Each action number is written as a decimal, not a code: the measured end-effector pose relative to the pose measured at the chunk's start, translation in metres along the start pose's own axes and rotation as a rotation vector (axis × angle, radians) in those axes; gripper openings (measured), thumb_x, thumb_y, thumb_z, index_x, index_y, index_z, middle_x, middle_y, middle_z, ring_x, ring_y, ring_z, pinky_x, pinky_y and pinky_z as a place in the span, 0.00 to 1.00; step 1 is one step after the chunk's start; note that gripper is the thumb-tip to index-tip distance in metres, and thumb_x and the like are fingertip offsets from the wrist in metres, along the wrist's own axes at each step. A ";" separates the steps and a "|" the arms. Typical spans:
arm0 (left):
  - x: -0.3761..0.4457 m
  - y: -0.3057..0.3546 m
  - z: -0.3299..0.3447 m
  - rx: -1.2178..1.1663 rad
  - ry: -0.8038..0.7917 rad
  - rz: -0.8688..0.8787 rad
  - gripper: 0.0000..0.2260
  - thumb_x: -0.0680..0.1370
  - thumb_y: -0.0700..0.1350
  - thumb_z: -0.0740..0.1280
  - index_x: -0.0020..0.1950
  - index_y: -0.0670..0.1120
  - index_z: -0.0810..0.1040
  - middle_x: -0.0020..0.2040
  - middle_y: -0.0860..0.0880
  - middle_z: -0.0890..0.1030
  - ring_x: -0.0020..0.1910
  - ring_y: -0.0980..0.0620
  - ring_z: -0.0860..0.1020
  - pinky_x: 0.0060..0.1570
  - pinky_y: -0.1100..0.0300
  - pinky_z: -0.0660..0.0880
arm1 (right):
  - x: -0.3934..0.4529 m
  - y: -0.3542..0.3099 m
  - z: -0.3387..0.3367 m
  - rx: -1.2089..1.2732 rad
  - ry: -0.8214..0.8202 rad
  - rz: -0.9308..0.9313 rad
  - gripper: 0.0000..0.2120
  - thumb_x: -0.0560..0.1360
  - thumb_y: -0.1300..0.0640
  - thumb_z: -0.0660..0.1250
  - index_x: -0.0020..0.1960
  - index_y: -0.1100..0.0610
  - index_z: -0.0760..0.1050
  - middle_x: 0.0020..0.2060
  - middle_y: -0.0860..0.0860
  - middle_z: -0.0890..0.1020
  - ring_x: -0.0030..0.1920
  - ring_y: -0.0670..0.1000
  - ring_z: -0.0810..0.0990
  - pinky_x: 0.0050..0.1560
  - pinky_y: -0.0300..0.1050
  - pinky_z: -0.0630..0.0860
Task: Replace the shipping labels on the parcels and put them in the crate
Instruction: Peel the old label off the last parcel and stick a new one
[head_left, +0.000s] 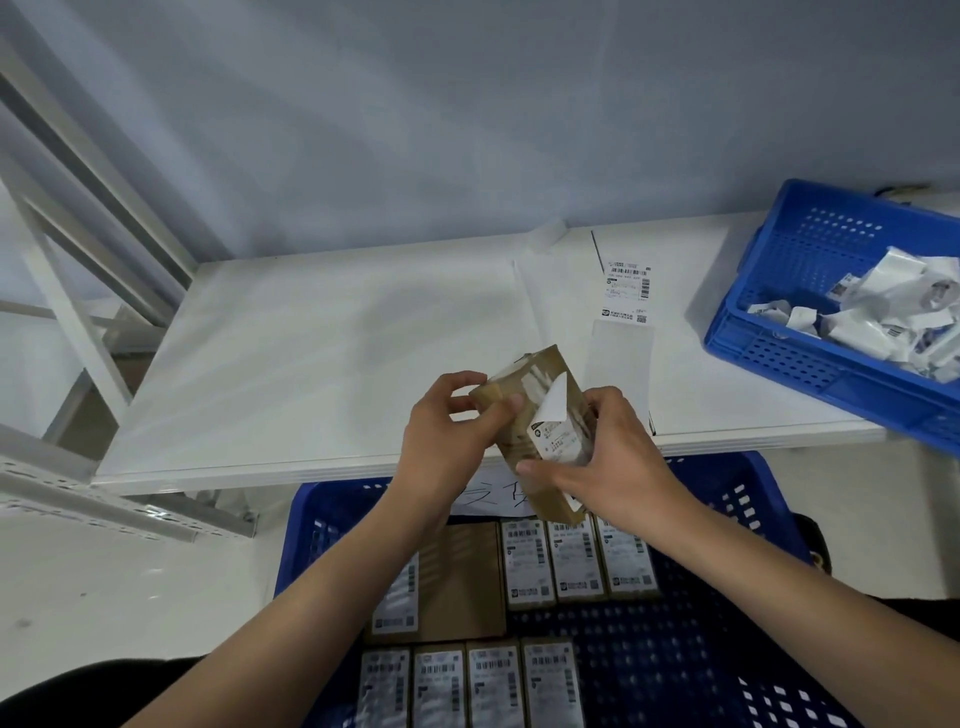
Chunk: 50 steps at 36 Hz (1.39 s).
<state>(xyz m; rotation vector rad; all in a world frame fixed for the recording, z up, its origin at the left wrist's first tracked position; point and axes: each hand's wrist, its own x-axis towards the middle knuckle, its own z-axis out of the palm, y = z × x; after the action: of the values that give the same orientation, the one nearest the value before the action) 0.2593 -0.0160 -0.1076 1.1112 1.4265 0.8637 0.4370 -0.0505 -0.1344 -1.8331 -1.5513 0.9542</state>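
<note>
Left hand (451, 421) curled around the upper end of a brown parcel (540, 431), thumb laid on its front face, fingers bent over the top edge. Right hand (615, 457) gripping the lower right side of the same parcel, thumb across the front, fingers wrapped behind. Parcel held tilted in the air above the front edge of the white table (311, 364), over the near crate (727, 499). White label (558, 434) on the parcel half peeled, upper corner folded away from the cardboard, lower part with print still stuck down beside the right thumb.

Below the hands, blue crate with rows of parcels (571, 564) lying flat, labels facing up; one larger brown box (462, 582) among them on the left. Paper with handwriting (498, 496) on the far wall of this crate, partly hidden by the parcel.

On the table behind the parcel, a strip of backing paper with one printed label (627, 293) still on it. At the right end of the table, a second blue crate (810, 291) holding crumpled white label scraps (883, 317). On the left, white metal frame (78, 260). Behind everything, grey wall (467, 104).
</note>
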 end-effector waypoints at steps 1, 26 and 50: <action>0.001 0.000 0.000 0.016 0.003 0.000 0.22 0.70 0.58 0.79 0.61 0.54 0.79 0.56 0.51 0.84 0.49 0.52 0.86 0.57 0.47 0.82 | 0.000 0.000 0.000 -0.005 0.004 0.002 0.38 0.61 0.35 0.80 0.59 0.45 0.61 0.55 0.45 0.72 0.58 0.46 0.73 0.54 0.42 0.76; 0.004 0.002 -0.008 0.381 0.028 0.169 0.19 0.72 0.51 0.79 0.62 0.53 0.81 0.52 0.54 0.83 0.44 0.62 0.82 0.34 0.75 0.74 | 0.008 0.007 -0.018 -0.094 0.145 -0.705 0.12 0.76 0.63 0.71 0.59 0.58 0.83 0.53 0.51 0.84 0.54 0.48 0.81 0.58 0.44 0.77; 0.004 -0.006 -0.005 0.360 -0.015 0.029 0.23 0.71 0.59 0.78 0.62 0.52 0.80 0.56 0.52 0.82 0.50 0.53 0.83 0.50 0.53 0.83 | 0.005 0.012 -0.006 -0.140 0.115 -0.692 0.08 0.74 0.62 0.75 0.53 0.56 0.85 0.49 0.48 0.82 0.51 0.47 0.79 0.51 0.48 0.80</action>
<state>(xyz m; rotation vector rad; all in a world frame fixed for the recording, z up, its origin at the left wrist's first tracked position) 0.2535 -0.0140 -0.1139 1.4060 1.5961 0.6296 0.4490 -0.0480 -0.1410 -1.2410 -2.0086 0.4152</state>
